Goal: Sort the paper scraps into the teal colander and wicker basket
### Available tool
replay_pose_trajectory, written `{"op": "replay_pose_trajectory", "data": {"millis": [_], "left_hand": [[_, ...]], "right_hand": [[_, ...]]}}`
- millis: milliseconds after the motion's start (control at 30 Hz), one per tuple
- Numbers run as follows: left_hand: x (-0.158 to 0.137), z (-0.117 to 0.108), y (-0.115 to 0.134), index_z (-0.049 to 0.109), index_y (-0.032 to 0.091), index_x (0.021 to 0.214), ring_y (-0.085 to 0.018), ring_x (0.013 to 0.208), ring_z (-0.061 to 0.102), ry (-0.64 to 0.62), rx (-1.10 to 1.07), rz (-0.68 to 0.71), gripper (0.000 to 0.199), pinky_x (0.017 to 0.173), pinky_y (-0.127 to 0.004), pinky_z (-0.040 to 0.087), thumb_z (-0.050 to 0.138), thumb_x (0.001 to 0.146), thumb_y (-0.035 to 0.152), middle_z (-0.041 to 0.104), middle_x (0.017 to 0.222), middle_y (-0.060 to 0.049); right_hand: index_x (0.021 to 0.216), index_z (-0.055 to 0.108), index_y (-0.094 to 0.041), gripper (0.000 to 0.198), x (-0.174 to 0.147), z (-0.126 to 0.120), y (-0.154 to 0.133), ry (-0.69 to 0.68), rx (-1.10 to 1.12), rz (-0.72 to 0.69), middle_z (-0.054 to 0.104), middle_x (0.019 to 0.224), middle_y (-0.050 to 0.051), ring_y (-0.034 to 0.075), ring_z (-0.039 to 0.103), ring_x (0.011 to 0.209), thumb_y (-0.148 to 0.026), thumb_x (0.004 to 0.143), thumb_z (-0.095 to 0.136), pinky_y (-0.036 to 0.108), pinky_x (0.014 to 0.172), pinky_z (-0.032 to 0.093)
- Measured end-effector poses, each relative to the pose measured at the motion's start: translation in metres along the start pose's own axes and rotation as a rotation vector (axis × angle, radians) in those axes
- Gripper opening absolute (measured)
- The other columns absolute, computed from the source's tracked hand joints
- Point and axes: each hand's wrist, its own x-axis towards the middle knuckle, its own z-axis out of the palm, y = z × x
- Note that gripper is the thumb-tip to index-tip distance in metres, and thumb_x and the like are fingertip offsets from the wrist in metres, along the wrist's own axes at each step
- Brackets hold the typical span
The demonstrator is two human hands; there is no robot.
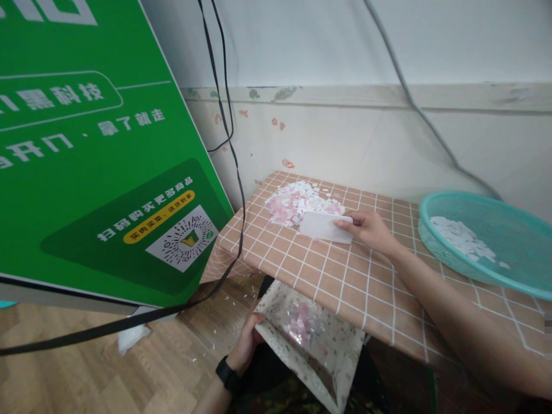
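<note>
My right hand (367, 231) reaches over the table and grips the right end of a flat white card (324, 226), thumb on top. The card's far edge meets a heap of small white and pink paper scraps (297, 198) on the tabletop. Low in front of me, my left hand (247, 342) is closed on the left side of a beige speckled open tray (336, 339). The tray sits just below the table's front edge, tilted, above my lap. Pink and clear shiny bits (301, 325) lie inside it. My left fingers are partly hidden beneath the tray.
A turquoise plastic basket (440, 247) with white scraps stands right on the brown checked tablecloth (345, 276). At left leans a large green sign (86, 190). A black cable (235, 172) hangs past the table corner. Scraps litter the wooden floor (172, 368).
</note>
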Motion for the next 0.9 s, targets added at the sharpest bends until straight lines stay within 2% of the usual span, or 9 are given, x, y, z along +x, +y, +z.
{"op": "replay_pose_trajectory", "data": {"millis": [133,267,467,900], "left_hand": [[0.000,0.001,0.000,0.065,0.016,0.098,-0.031,0.090,0.063,0.026,0.014,0.010,0.035,0.082,-0.044,0.045,0.059,0.070,0.036,0.071,0.092,-0.007],[-0.002,0.003,0.002,0.065,0.015,0.098,-0.030,0.091,0.062,0.000,-0.003,0.011,0.033,0.084,-0.043,0.044,0.057,0.072,0.035,0.070,0.098,-0.008],[-0.002,0.003,0.003,0.066,0.015,0.092,-0.030,0.096,0.061,0.001,0.006,0.020,0.028,0.084,-0.042,0.044,0.057,0.073,0.034,0.070,0.101,-0.009],[-0.001,0.000,0.000,0.064,0.014,0.100,-0.029,0.093,0.062,-0.016,-0.010,0.020,0.032,0.082,-0.042,0.045,0.054,0.076,0.033,0.070,0.098,-0.008]], "right_hand": [[0.075,0.066,-0.017,0.039,0.000,-0.003,-0.003,0.054,-0.078,-0.005,0.058,0.061,0.002,0.012,0.048,0.054,-0.051,0.083,0.049,0.026,0.049,0.033],[0.075,0.067,-0.017,0.040,0.001,-0.006,-0.006,0.105,-0.136,-0.008,0.058,0.059,0.002,0.013,0.048,0.052,-0.052,0.083,0.048,0.026,0.048,0.032],[0.075,0.066,-0.017,0.037,-0.001,-0.005,-0.015,0.059,-0.131,-0.044,0.058,0.060,0.002,0.012,0.047,0.052,-0.048,0.085,0.048,0.026,0.050,0.032],[0.070,0.064,-0.018,0.039,-0.001,-0.002,-0.017,0.045,-0.171,-0.064,0.053,0.054,0.001,0.011,0.044,0.048,-0.050,0.085,0.047,0.026,0.047,0.031]]}}
